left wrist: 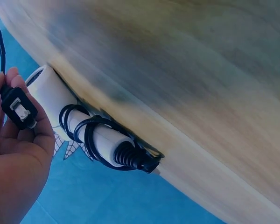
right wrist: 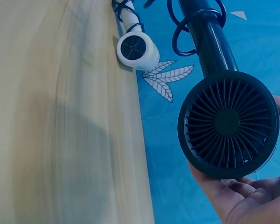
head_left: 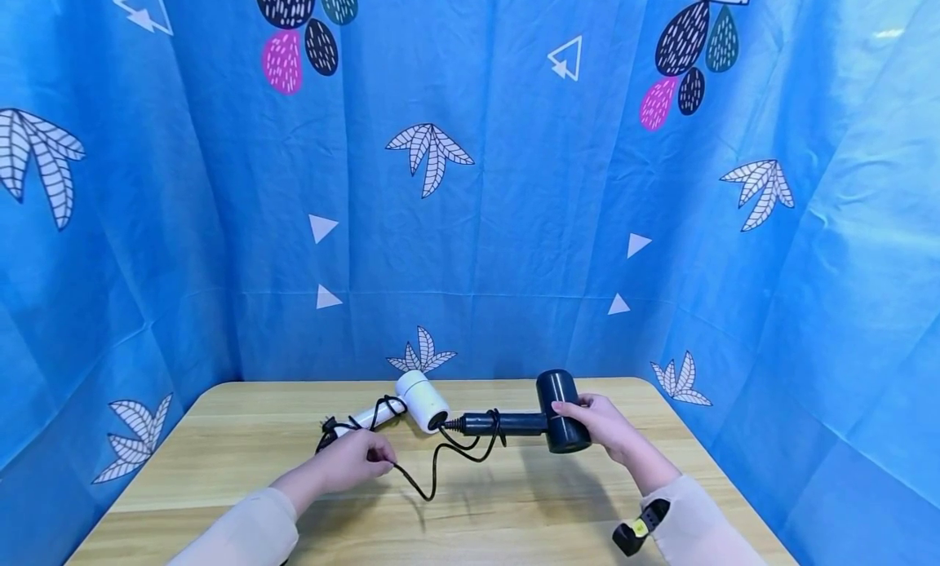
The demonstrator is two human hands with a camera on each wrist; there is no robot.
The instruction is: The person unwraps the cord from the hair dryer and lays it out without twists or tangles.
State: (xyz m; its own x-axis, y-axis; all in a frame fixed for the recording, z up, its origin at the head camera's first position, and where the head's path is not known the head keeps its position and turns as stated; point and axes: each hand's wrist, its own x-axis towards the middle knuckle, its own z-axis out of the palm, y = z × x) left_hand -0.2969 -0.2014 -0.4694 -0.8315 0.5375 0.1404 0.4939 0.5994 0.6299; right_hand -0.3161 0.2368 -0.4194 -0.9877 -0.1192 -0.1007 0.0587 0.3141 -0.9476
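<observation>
My right hand [head_left: 598,423] grips the barrel of a black hair dryer [head_left: 507,424] above the table, its handle pointing left. Loops of its black cord [head_left: 448,448] go round that handle, and the rest sags toward my left hand [head_left: 352,462]. There, in the left wrist view, thumb and fingers pinch the cord at its black plug [left wrist: 19,108]. The black dryer's round vented end [right wrist: 227,123] faces the right wrist camera. Beyond my left hand lies a white hair dryer [head_left: 423,401], with its own black cord [left wrist: 91,128] wound round the handle.
The light wooden table [head_left: 220,435] has its far edge against a blue patterned curtain [head_left: 470,248], which also hangs on both sides. A black strap with a small device [head_left: 640,528] is on my right sleeve.
</observation>
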